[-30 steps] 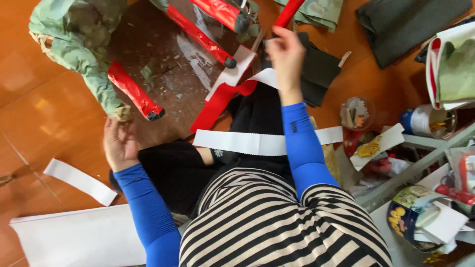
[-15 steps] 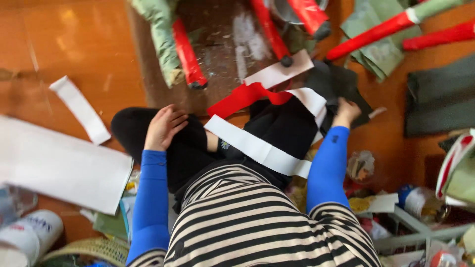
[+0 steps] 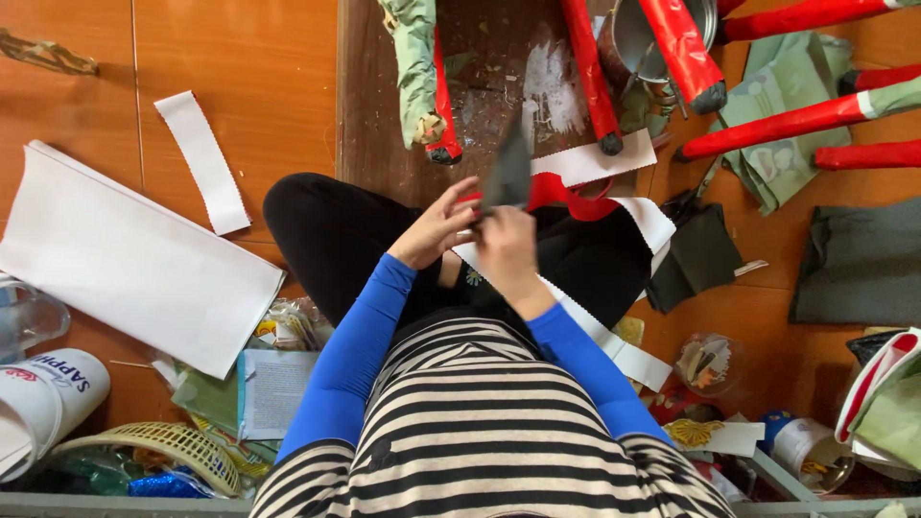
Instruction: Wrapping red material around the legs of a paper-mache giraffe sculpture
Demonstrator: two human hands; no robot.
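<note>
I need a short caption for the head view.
Both hands, left hand and right hand, hold a dark grey paper piece.

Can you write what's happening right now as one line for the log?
left hand: touching dark paper piece | right hand: holding dark paper piece | under hands: white paper strip, red strip | seated on floor

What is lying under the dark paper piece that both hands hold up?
Under the dark paper piece lie a red strip and a white strip across the lap; the hands cover the middle parts.
</note>
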